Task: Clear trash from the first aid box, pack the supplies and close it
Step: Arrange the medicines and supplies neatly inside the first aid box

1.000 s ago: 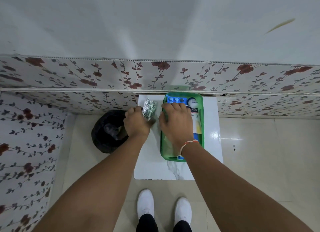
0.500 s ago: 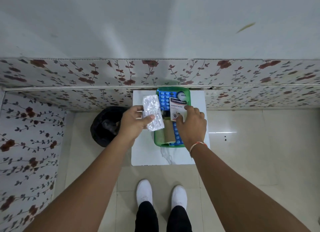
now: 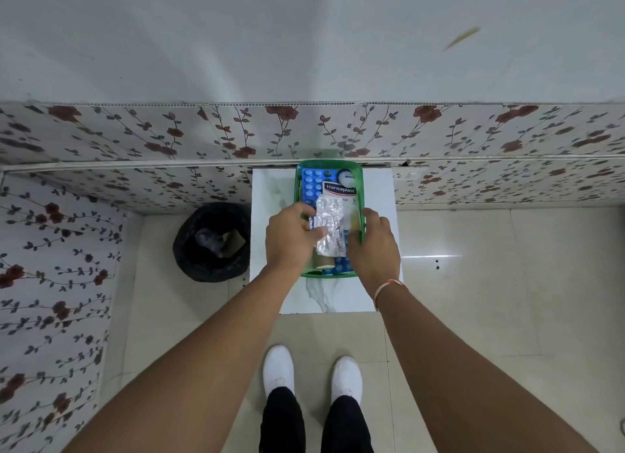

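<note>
The green first aid box (image 3: 361,182) sits open on a small white marble-patterned table (image 3: 375,195). Inside it lie a blue pill strip (image 3: 310,183), a Hansaplast pack (image 3: 340,191), a small round white tub (image 3: 345,176) and a tan roll (image 3: 320,262). My left hand (image 3: 291,238) holds a silver foil pill strip (image 3: 328,227) over the middle of the box. My right hand (image 3: 375,246) rests on the box's right rim, fingers curled onto the contents beside the foil strip.
A black-lined trash bin (image 3: 211,241) stands on the floor left of the table, with some trash inside. A floral-tiled wall runs behind the table and along the left. My white shoes (image 3: 313,375) stand on the tiled floor in front of the table.
My left hand has carried the foil strip from left of the box to over its middle. My right hand shifted from the Hansaplast pack to the box's right side.
</note>
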